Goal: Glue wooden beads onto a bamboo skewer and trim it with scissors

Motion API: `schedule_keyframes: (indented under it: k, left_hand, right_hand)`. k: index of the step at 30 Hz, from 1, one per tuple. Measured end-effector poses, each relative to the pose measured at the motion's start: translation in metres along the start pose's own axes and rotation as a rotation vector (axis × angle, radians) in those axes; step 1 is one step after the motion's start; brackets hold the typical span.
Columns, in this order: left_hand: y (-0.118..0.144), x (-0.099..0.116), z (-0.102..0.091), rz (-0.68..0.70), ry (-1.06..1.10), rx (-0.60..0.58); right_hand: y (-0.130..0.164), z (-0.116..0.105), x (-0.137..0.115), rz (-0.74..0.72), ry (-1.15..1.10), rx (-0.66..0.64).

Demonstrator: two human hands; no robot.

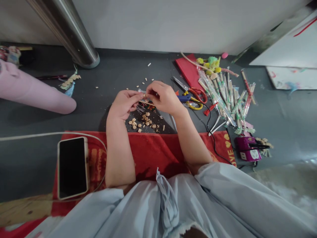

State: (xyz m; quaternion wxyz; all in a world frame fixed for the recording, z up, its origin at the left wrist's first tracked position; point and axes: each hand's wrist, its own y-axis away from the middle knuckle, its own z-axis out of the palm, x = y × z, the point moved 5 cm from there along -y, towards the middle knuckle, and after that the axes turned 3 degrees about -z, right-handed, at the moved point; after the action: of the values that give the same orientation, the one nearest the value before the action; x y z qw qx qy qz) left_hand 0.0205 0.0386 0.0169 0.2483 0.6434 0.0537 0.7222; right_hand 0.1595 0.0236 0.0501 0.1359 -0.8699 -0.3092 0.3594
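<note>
At the far left a pink padded roll (34, 92) lay on the dark grey surface (111, 72), with a small bundle of pale sticks (69, 81) just beyond its end and a steel post (71, 36) standing behind. Nearer the person, a phone (72, 167) lay face up on a red cloth (151, 152), a white cable (49, 134) curving past its top edge.

The left hand (125, 105) had its fingers pinched shut on one end of a thin wooden stick (148, 102), held level just above the surface. The right hand (164, 97) met it from the other side, fingers closed on the same stick, so that the two hands almost touched. Directly beneath them lay a scatter of small cut wood pieces (145, 122).

Just right of the right hand lay red-handled scissors (195, 92) and a blue and yellow tool (190, 100). Further right a heap of wrapped chopsticks (228, 96) spread out beside a red sheet (189, 71) and some fluffy pompoms (211, 64). A purple device (247, 148) with a black cord (213, 132) sat near the cloth's right corner.
</note>
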Motion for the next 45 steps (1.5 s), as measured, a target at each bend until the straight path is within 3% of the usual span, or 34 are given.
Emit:
schedule_keyframes:
  k: [6,15,26,33,38,45]
  left_hand:
    - [0.0,0.002,0.0,0.014,0.057,0.041]
    - [-0.003,0.003,-0.009,0.015,0.113,0.21]
    - [-0.004,0.003,-0.012,0.033,0.166,0.259]
    - [-0.004,0.003,-0.012,0.042,0.152,0.251]
    - [-0.004,0.004,-0.011,0.044,0.107,0.243]
    - [-0.003,0.004,-0.011,0.038,0.142,0.23]
  right_hand:
    - [0.002,0.0,0.006,0.058,0.029,-0.003]
    - [0.008,-0.012,0.02,0.184,0.074,-0.027]
    - [0.007,-0.004,0.026,0.272,0.165,-0.095]
    - [0.005,0.001,0.026,0.321,0.104,-0.172]
    - [0.004,0.005,0.025,0.266,0.056,-0.197]
    - [0.005,0.001,0.022,0.301,-0.258,-0.046]
